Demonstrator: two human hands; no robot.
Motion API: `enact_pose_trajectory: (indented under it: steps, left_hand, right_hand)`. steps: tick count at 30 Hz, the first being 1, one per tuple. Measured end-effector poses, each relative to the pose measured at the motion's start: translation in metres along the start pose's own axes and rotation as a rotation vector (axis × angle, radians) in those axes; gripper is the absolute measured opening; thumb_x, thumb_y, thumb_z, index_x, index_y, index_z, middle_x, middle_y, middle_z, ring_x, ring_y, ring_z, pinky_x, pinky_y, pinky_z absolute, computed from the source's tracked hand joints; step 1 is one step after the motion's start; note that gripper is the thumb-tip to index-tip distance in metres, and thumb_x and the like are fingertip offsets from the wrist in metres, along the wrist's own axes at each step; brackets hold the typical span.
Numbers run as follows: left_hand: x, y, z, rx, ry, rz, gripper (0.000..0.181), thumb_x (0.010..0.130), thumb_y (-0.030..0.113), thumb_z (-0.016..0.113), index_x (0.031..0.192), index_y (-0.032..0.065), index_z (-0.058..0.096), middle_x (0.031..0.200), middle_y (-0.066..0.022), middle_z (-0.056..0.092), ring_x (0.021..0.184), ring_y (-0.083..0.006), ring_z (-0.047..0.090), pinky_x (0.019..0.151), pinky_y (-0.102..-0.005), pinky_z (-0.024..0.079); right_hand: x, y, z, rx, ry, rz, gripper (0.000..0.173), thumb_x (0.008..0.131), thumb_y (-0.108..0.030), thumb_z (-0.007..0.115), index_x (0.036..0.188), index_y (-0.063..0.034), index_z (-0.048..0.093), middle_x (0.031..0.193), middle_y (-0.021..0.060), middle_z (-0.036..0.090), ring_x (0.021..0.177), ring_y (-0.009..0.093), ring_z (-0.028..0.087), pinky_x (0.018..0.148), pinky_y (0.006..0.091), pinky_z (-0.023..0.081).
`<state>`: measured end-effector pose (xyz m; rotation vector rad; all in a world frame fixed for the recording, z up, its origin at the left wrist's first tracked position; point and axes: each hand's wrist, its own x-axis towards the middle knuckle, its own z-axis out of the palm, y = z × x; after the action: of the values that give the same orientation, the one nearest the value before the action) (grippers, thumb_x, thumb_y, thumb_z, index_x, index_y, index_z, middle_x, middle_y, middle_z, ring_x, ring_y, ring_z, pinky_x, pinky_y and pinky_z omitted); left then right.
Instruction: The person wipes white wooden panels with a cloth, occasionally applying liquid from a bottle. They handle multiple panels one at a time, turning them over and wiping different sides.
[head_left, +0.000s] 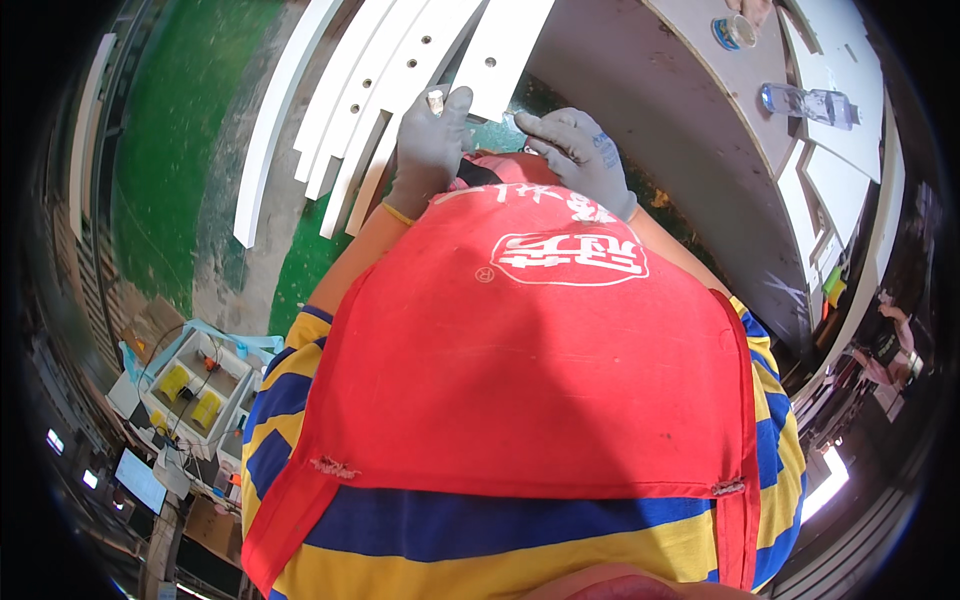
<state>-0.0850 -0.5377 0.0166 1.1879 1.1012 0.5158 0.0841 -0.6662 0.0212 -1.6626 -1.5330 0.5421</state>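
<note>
My left hand (433, 135), in a grey glove with a yellow cuff edge, is closed around a small whitish cylindrical piece (436, 102) that shows between thumb and fingers. My right hand (581, 150), in a grey glove, has its fingers bent towards the left; whether something lies beneath them is hidden. Both hands are in front of the red apron (540, 360). Just beyond them lie long white boards (390, 67) with round holes, and a wider white board (499, 56) with one hole ends between my hands.
A large panel-sided table (645, 97) stands to the right, bearing a clear plastic bottle (810, 105), a small round container (733, 33) and white panels (844, 150). Another person's hand (750, 9) is at its far edge. White bins (202, 382) and a screen (140, 480) are at lower left.
</note>
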Motion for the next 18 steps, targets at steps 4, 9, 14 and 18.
enact_pose_trajectory:
  steps: [4, 9, 14, 18]
  left_hand:
    - [0.0018, -0.0032, 0.0002, 0.023, 0.019, -0.009, 0.039, 0.097, 0.032, 0.064, 0.106, -0.0059, 0.061, 0.069, -0.0013, 0.058, 0.057, -0.008, 0.052, 0.052, -0.0255, 0.044]
    - [0.0019, -0.0045, 0.0, 0.001, 0.013, -0.007, 0.039, 0.097, 0.031, 0.064, 0.106, -0.006, 0.062, 0.071, -0.0013, 0.059, 0.058, -0.0077, 0.052, 0.053, -0.0251, 0.044]
    - [0.0012, -0.0036, 0.0005, -0.01, 0.018, 0.0, 0.039, 0.097, 0.032, 0.065, 0.106, -0.0059, 0.062, 0.072, -0.0015, 0.059, 0.059, -0.0075, 0.052, 0.054, -0.0252, 0.045]
    - [0.0012, -0.0014, -0.0008, 0.015, 0.01, -0.027, 0.04, 0.096, 0.032, 0.065, 0.106, -0.0063, 0.062, 0.072, -0.0024, 0.06, 0.059, -0.0083, 0.054, 0.054, -0.0254, 0.045]
  right_hand:
    - [0.0032, -0.0021, 0.0021, 0.045, -0.045, -0.028, 0.032, 0.084, -0.007, 0.07, 0.116, -0.0116, 0.071, 0.083, 0.0089, 0.059, 0.082, 0.026, 0.055, 0.074, 0.0371, 0.047]
    - [0.0014, -0.0023, 0.0001, 0.059, -0.042, 0.011, 0.032, 0.086, -0.006, 0.068, 0.117, -0.0128, 0.071, 0.085, 0.0088, 0.059, 0.082, 0.025, 0.055, 0.074, 0.0369, 0.046]
    - [-0.0033, -0.0013, -0.0007, 0.05, -0.141, 0.026, 0.034, 0.087, -0.005, 0.063, 0.119, -0.0103, 0.07, 0.087, 0.0082, 0.06, 0.084, 0.025, 0.056, 0.078, 0.0348, 0.048]
    - [0.0026, -0.0098, -0.0049, 0.151, -0.154, 0.079, 0.031, 0.095, -0.006, 0.06, 0.126, -0.0079, 0.067, 0.095, 0.0052, 0.066, 0.084, 0.014, 0.061, 0.074, 0.0272, 0.05]
